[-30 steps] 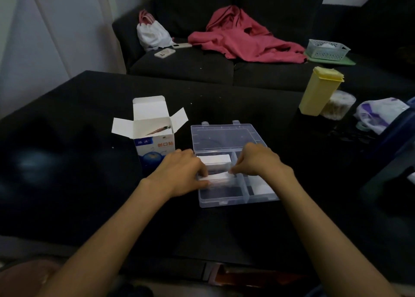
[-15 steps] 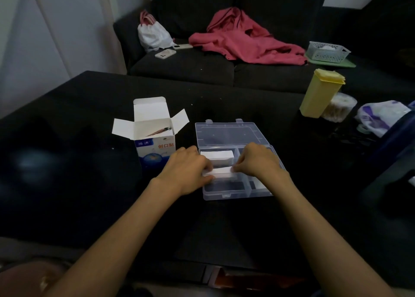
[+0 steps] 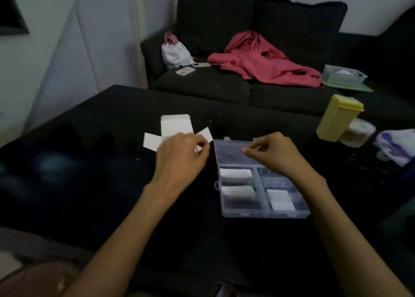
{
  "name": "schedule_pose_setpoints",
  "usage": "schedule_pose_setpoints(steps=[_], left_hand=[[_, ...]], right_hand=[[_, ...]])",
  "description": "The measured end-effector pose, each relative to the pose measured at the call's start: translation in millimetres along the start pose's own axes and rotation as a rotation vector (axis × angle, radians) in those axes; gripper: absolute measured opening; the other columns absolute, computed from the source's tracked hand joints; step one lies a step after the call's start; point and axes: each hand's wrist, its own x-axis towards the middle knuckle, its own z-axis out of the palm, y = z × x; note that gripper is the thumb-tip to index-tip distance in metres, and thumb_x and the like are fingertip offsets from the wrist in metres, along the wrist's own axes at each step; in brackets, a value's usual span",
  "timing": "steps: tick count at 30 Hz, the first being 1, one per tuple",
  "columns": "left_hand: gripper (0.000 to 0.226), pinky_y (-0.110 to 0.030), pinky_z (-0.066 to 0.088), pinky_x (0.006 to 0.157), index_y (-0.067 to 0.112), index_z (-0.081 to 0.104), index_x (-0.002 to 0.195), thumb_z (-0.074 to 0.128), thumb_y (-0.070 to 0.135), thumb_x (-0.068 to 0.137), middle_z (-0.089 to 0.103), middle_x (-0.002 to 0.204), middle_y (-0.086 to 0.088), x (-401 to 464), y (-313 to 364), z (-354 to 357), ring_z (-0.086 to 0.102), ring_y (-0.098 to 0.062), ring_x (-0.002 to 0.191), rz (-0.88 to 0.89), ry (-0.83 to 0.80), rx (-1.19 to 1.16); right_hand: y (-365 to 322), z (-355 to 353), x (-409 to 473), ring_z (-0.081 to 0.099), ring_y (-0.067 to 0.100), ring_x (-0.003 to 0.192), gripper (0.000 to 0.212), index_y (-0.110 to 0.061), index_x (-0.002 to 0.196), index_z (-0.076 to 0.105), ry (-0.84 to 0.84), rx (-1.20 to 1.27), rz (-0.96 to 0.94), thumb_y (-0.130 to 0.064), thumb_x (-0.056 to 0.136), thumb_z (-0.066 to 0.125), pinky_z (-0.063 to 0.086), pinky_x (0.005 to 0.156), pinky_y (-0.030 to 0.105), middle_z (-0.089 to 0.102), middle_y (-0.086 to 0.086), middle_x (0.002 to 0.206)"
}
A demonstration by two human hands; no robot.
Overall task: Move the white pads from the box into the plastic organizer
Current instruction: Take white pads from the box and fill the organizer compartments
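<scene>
The white carton point(image 3: 175, 124) stands open on the black table, its flaps spread. My left hand point(image 3: 182, 156) hovers over its opening with fingers curled, hiding the inside; a white bit shows at the fingertips, too blurred to tell whether it is a pad or a flap. To the right lies the clear plastic organizer point(image 3: 265, 213), lid open. White pads lie in three compartments: the upper left pad point(image 3: 235, 173), the lower left pad point(image 3: 238, 190) and the lower right pad point(image 3: 281, 199). My right hand point(image 3: 274, 158) floats above the lid, fingers pinched, nothing visible in them.
A yellow lidded container point(image 3: 336, 119) and a round tub point(image 3: 358, 132) stand at the table's right, with a plastic bag point(image 3: 397, 146) beyond. Behind is a dark sofa holding a red garment point(image 3: 262, 61), a white bag point(image 3: 176, 52) and a mesh basket point(image 3: 343, 74).
Both hands have lifted off the organizer, leaving a pad in the lower left compartment. My left hand has moved over the carton and my right hand up over the lid. The view tilted up.
</scene>
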Motion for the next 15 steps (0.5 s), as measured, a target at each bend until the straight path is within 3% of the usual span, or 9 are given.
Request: schedule_pose_setpoints(steps=[2, 6, 11, 15], left_hand=[[0.021, -0.033, 0.045, 0.082, 0.027, 0.066, 0.109, 0.055, 0.032, 0.092, 0.065, 0.108, 0.004, 3, -20, -10, 0.057, -0.017, 0.098, -0.097, 0.086, 0.1], [0.029, -0.033, 0.043, 0.09, 0.026, 0.063, 0.117, 0.061, 0.027, 0.088, 0.061, 0.119, 0.002, 1, -59, -11, 0.053, -0.016, 0.109, -0.202, -0.021, 0.153], [0.022, -0.028, 0.042, 0.082, 0.024, 0.066, 0.111, 0.059, 0.029, 0.09, 0.056, 0.127, 0.005, -4, -70, -10, 0.05, -0.012, 0.112, -0.266, -0.137, -0.018], [0.025, -0.027, 0.036, 0.081, 0.027, 0.064, 0.113, 0.059, 0.034, 0.09, 0.046, 0.136, 0.008, -1, -81, -15, 0.041, -0.011, 0.12, -0.257, -0.294, -0.115]], right_hand=[[-25, 3, 6, 0.062, 0.007, 0.088, 0.02, -0.027, 0.103, 0.068, 0.052, 0.032, -0.166, -0.037, 0.086, 0.063, 0.053, 0.078, 0.028, 0.067, -0.006, 0.096], [-82, 23, 36, 0.063, 0.01, 0.093, 0.023, -0.021, 0.109, 0.069, -0.006, -0.044, -0.371, -0.027, 0.087, 0.063, 0.052, 0.086, 0.031, 0.07, -0.001, 0.106], [-114, 50, 70, 0.058, 0.016, 0.091, 0.025, -0.012, 0.106, 0.065, -0.261, -0.393, -0.282, -0.024, 0.084, 0.066, 0.049, 0.076, 0.03, 0.065, 0.005, 0.109], [-120, 60, 87, 0.056, 0.023, 0.105, 0.041, -0.011, 0.115, 0.058, -0.462, -0.62, -0.159, -0.031, 0.081, 0.068, 0.047, 0.093, 0.038, 0.059, 0.008, 0.119]])
